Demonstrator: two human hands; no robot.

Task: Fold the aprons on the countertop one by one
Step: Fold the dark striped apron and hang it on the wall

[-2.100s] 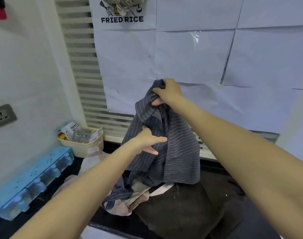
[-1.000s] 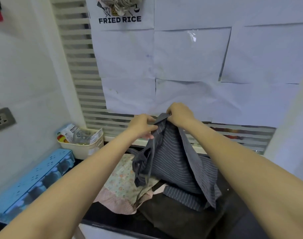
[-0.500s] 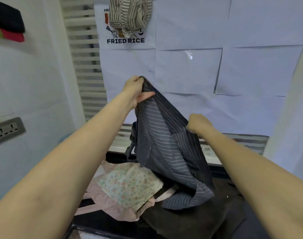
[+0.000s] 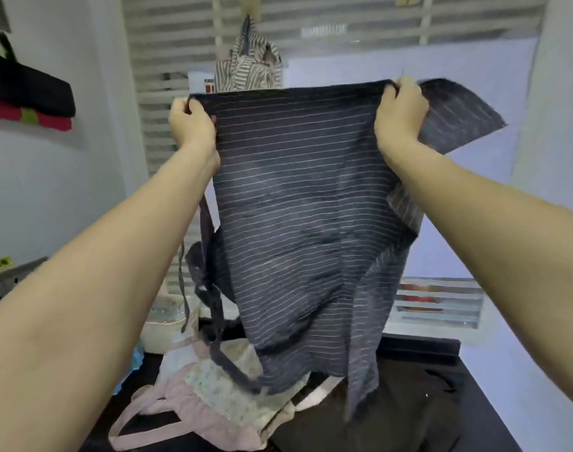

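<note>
A dark grey apron with thin white stripes (image 4: 294, 207) hangs spread out in the air in front of me. My left hand (image 4: 190, 125) grips its top edge at the left corner. My right hand (image 4: 399, 115) grips the same edge further right, and a flap of cloth sticks out beyond it. The apron's straps dangle at the lower left. Its bottom hangs just over a pink floral apron (image 4: 200, 406) crumpled on the dark countertop (image 4: 493, 429). A dark brown cloth (image 4: 409, 412) lies to the right of the pink one.
A striped beige cloth (image 4: 249, 70) hangs from a hook on the slatted window behind. Folded black and red cloths (image 4: 27, 102) sit on a shelf at the upper left. A cream tub (image 4: 161, 331) stands at the counter's back left. White walls close in on both sides.
Both hands have risen and moved apart, stretching the striped apron out flat and lifting most of it off the counter. My view has tilted upward.
</note>
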